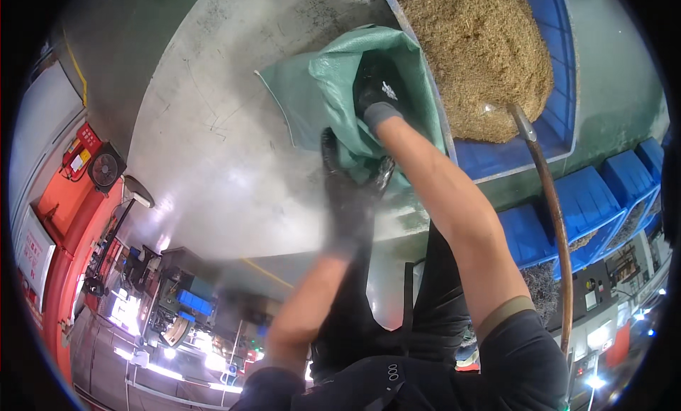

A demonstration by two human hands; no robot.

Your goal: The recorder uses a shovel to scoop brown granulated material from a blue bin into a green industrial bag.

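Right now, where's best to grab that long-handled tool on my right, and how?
Probably mid-shaft on the wooden handle, coming from your right: it is slim, curved and bare there, running toward you past the blue bin. Avoid the metal end, which sits at the loose brown material. Your right hand is in the green sack.

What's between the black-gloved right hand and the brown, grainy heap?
In the head view, the shiny green sack's side and blue bin wall lie between the right hand and heap.
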